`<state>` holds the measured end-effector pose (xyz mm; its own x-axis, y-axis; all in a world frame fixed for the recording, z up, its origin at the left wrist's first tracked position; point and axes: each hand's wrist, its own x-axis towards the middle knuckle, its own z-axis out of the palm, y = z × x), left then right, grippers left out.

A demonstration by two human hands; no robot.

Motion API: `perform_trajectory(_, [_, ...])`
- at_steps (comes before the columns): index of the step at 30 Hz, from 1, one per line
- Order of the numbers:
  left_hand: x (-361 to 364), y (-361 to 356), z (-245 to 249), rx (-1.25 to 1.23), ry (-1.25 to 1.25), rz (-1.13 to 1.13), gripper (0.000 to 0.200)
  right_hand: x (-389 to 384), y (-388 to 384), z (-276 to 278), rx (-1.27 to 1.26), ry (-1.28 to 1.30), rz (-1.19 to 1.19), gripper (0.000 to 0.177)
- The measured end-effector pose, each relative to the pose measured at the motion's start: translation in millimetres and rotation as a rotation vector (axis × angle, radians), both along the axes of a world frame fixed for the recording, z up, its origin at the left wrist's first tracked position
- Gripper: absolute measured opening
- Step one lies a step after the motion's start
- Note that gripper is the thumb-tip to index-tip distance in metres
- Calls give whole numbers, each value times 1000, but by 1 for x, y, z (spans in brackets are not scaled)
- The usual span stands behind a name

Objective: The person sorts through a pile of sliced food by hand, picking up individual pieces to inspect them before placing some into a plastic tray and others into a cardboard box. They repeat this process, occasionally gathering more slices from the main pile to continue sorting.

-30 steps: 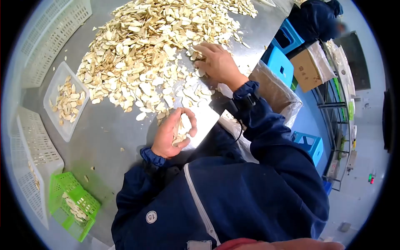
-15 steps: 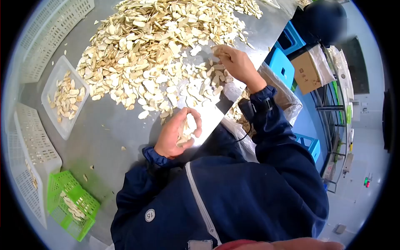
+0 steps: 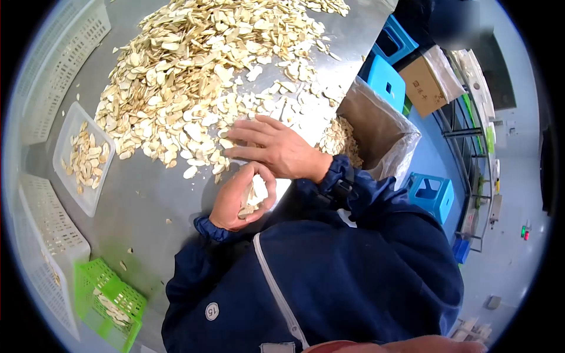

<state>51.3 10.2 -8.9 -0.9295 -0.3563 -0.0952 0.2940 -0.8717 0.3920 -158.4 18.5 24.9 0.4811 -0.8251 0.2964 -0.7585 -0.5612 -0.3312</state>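
Observation:
My left hand (image 3: pixel 241 197) is curled around several pale dried slices (image 3: pixel 254 194), close to the table's near edge. Just above it, my right hand (image 3: pixel 279 148) lies palm down with its fingers stretched out to the left, over the near fringe of the loose slices. Whatever is under that palm is hidden. A large heap of cream-coloured, oval dried slices (image 3: pixel 194 65) spreads over the metal table (image 3: pixel 150 197), thinning out toward my hands.
On the left are a clear plastic tray (image 3: pixel 101 182) with some slices, white perforated baskets (image 3: pixel 62 220) and a green basket (image 3: pixel 115 288). A lined box (image 3: pixel 376 126) holding slices stands off the table's right edge. Blue stools (image 3: pixel 387 82) and a carton (image 3: pixel 422 85) lie beyond.
My right hand has come from the right part of the slices down and left, beside my left hand, and its fingers have straightened. My left hand stays curled around its slices. The view has shifted slightly.

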Motion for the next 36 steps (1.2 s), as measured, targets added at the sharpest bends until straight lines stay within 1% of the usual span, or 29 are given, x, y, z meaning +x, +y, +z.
perform_trajectory(2, [1, 2, 0, 34, 0, 10, 40, -9, -5, -13, -54, -50, -24, 42])
perform_trajectory(4, [1, 1, -2, 54, 3, 18, 40, -30, -7, -25, -166, -80, -162, 36])
perform_trajectory(5, [1, 1, -3, 56, 9, 19, 40, -36, -3, -12, -204, -66, -249, 27])
perform_trajectory(6, [0, 0, -4, 58, 14, 18, 40, -51, 1, -11, -190, -34, -291, 19])
perform_trajectory(7, [0, 0, -5, 62, 18, 17, 40, -61, 4, -4, -204, -11, -362, 18])
perform_trajectory(8, [0, 0, -7, 58, 21, 12, 40, -75, 5, -6, -166, -84, -445, 19])
perform_trajectory(9, [0, -1, -8, 55, 23, 8, 40, -87, 4, -7, -149, -180, -581, 17])
perform_trajectory(10, [1, -1, -10, 54, 22, 3, 40, -105, 0, -10, -195, -203, -672, 16])
perform_trajectory(11, [1, 0, -9, 55, 17, 10, 40, -118, -4, -9, -169, -295, -772, 17])
perform_trajectory(12, [1, -1, -9, 55, 13, 16, 40, -132, -9, -13, -197, -322, -830, 21])
perform_trajectory(14, [0, -1, -9, 60, 6, 26, 40, -148, -15, -14, -156, -395, -874, 25])
perform_trajectory(15, [0, -1, -9, 67, 3, 32, 40, -152, -13, -15, -97, -442, -894, 26])
perform_trajectory(17, [-1, 0, -7, 66, -36, 49, 41, -142, -10, 1, 23, -536, -929, 28])
perform_trajectory(19, [-2, 1, -1, 50, -109, 72, 42, -135, -4, 2, -11, -349, -851, 28])
perform_trajectory(20, [-2, 1, -1, 47, -101, 72, 42, -130, -1, 2, -27, -257, -810, 28])
perform_trajectory(21, [-1, 1, -2, 45, -93, 70, 42, -121, 1, 1, -73, -187, -745, 28])
perform_trajectory(22, [-1, 1, -3, 43, -85, 68, 41, -112, 2, 0, -50, -173, -704, 30])
perform_trajectory(24, [0, -1, -7, 32, -37, 33, 41, -90, -2, 2, -15, -174, -589, 36])
perform_trajectory(25, [0, -2, -8, 24, -11, 19, 41, -83, -6, -2, -64, -97, -525, 42])
perform_trajectory(26, [0, -2, -6, 35, -41, 36, 42, -76, -11, -4, -113, -20, -458, 47])
perform_trajectory(27, [-1, 0, -2, 46, -71, 55, 42, -67, -14, -4, -92, 20, -430, 57])
perform_trajectory(28, [-1, 1, 1, 57, -99, 73, 42, -55, -15, -6, -109, 81, -414, 59])
perform_trajectory(30, [-2, 0, -4, 88, -34, 62, 39, -39, -21, -12, -87, 200, -366, 57])
perform_trajectory(31, [-1, 0, -6, 103, -3, 55, 37, -35, -24, -17, -122, 188, -369, 47])
perform_trajectory(34, [0, -1, -7, 90, -23, 49, 37, -54, -40, -23, -78, 202, -590, 34])
perform_trajectory(35, [1, -1, -6, 87, -22, 47, 37, -65, -44, -27, -89, 114, -649, 27])
perform_trajectory(36, [1, -1, -7, 83, -21, 45, 38, -78, -42, -30, -164, 105, -684, 26])
